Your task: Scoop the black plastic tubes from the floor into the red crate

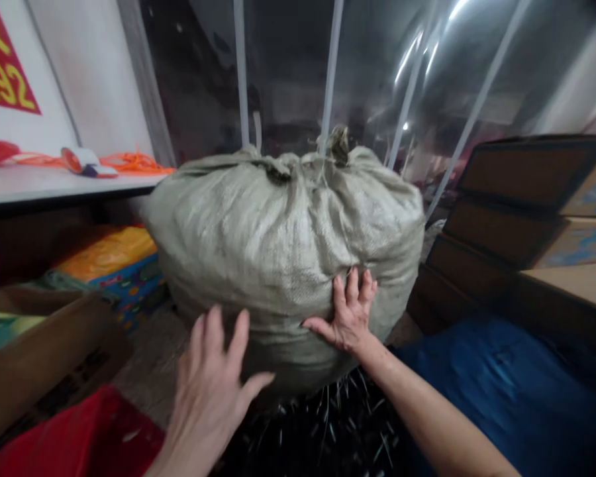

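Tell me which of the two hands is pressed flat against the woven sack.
The right hand: its palm and fingers lie on the woven sack. The left hand hovers open, nearer the camera.

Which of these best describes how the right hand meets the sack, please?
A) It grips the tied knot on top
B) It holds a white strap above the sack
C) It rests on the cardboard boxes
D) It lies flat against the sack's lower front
D: the right hand is pressed open, fingers spread upward, on the lower front of the sack, well below the tied top and away from the straps and boxes.
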{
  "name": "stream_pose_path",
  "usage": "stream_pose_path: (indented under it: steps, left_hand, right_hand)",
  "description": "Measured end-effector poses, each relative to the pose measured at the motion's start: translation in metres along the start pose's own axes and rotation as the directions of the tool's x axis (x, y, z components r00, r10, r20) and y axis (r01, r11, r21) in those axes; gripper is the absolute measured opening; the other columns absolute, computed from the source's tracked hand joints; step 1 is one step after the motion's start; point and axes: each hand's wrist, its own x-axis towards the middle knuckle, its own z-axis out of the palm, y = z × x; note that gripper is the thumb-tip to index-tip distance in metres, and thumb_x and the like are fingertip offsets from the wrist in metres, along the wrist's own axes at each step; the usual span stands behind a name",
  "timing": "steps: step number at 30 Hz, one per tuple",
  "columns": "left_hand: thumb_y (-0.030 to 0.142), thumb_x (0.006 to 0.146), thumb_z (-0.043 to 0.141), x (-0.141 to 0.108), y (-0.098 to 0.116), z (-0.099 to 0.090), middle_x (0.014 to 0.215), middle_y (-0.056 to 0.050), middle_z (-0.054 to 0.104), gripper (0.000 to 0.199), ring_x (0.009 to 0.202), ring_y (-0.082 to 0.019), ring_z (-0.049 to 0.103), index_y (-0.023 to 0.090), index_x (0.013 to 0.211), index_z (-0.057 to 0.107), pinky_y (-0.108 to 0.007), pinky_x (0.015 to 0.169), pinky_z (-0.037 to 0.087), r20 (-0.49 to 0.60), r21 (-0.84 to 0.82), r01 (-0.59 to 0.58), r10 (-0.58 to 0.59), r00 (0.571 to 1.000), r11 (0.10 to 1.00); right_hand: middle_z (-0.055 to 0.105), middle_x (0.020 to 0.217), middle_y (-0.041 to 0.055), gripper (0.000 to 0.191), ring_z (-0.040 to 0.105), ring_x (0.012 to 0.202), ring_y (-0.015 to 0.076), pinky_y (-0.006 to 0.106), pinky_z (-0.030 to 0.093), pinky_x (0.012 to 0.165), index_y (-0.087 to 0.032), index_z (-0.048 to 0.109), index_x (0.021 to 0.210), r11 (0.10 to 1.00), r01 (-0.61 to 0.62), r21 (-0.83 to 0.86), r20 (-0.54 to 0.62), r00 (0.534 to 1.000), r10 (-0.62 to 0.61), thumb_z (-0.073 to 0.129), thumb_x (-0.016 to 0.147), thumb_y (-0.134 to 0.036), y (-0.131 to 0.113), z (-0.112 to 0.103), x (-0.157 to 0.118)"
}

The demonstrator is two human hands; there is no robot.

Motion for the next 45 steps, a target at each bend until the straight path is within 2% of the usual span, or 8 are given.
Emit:
stream_pose_path:
  steps: [4,12,21,30,37,39,41,45]
  left_hand:
    - [0.054,0.051,0.077,0.020,0.015,0.036,0.143,-0.035,0.004,0.114,0.130,-0.055,0.007,0.002,0.136,0.023,-0.068,0.087,0.038,0.133,0.076,0.034,-0.044,0.990,0.997]
    - [0.057,0.049,0.077,0.048,0.028,0.065,0.148,-0.026,0.000,0.119,0.134,-0.046,-0.008,0.009,0.140,0.017,-0.068,0.101,0.020,0.180,-0.072,0.212,-0.196,0.964,0.975]
    - [0.055,0.041,0.080,0.036,0.041,0.062,0.147,-0.024,-0.008,0.139,0.134,-0.043,-0.012,0.010,0.141,-0.005,-0.061,0.103,0.021,0.330,0.053,0.241,-0.245,0.912,0.969]
    - [0.069,0.057,0.056,0.013,0.033,0.063,0.145,-0.024,0.010,0.117,0.135,-0.035,0.008,0.007,0.139,-0.001,-0.048,0.105,0.024,0.282,0.203,0.162,-0.216,0.935,0.966]
    - [0.077,0.052,0.054,0.003,0.026,0.066,0.147,-0.008,0.008,0.124,0.092,0.003,-0.051,0.008,0.139,-0.002,-0.039,0.111,0.018,0.243,0.236,0.181,-0.238,0.940,0.955]
    - [0.078,0.054,0.053,0.001,0.028,0.062,0.147,-0.011,0.006,0.123,0.095,0.003,-0.050,0.008,0.138,-0.004,-0.038,0.110,0.017,0.252,0.225,0.156,-0.212,0.944,0.962]
    - [0.083,0.047,0.054,0.000,0.032,0.058,0.147,-0.017,0.004,0.132,0.099,-0.002,-0.048,0.008,0.138,-0.006,-0.039,0.109,0.012,0.292,0.229,0.178,-0.242,0.925,0.957]
    - [0.077,0.033,0.067,0.005,0.038,0.048,0.147,-0.024,0.002,0.147,0.125,-0.026,-0.024,0.007,0.139,-0.008,-0.042,0.107,0.004,0.374,0.266,0.215,-0.305,0.876,0.940]
  right_hand:
    - [0.015,0.146,0.0212,0.105,0.005,0.133,0.0448,0.066,0.013,0.101,-0.014,0.024,0.140,1.000,0.003,0.009,0.005,1.000,-0.003,0.047,0.062,-0.080,0.008,0.007,-0.001]
    - [0.009,0.148,0.0171,0.100,-0.006,0.133,0.0452,0.067,0.005,0.099,-0.008,0.030,0.137,0.998,-0.058,-0.003,0.189,0.980,0.058,0.027,0.069,-0.082,0.031,0.034,0.016]
    - [0.027,0.141,0.0223,0.109,0.014,0.134,0.0398,0.047,0.005,0.107,0.001,0.031,0.136,0.996,-0.042,-0.080,0.144,0.988,0.053,0.033,0.065,-0.083,0.015,0.002,0.009]
    - [0.031,0.137,0.0215,0.112,0.014,0.131,0.0429,0.053,0.007,0.101,0.006,0.025,0.135,0.997,-0.028,-0.067,0.247,0.968,0.044,0.009,0.065,-0.080,0.020,-0.009,-0.006]
    - [0.041,0.129,0.0225,0.072,0.030,0.129,0.0264,0.042,0.020,0.108,0.003,0.041,0.122,0.981,-0.177,0.079,0.103,0.980,0.169,0.033,0.085,-0.058,0.015,-0.034,-0.097]
    - [0.050,0.110,0.0179,0.053,0.041,0.115,0.0242,0.044,0.032,0.101,-0.008,0.051,0.108,0.925,-0.353,0.144,0.371,0.885,0.280,0.036,0.086,-0.054,0.016,-0.035,-0.161]
    - [0.047,0.110,0.0155,0.051,0.043,0.107,0.0258,0.044,0.040,0.092,-0.013,0.054,0.103,0.839,-0.544,-0.003,0.641,0.643,0.420,0.038,0.084,-0.056,0.021,-0.030,-0.226]
    - [0.044,0.120,0.0166,0.061,0.038,0.114,0.0319,0.045,0.039,0.093,-0.013,0.054,0.115,0.641,-0.685,-0.346,0.794,0.150,0.589,0.039,0.081,-0.061,0.034,-0.004,-0.308]
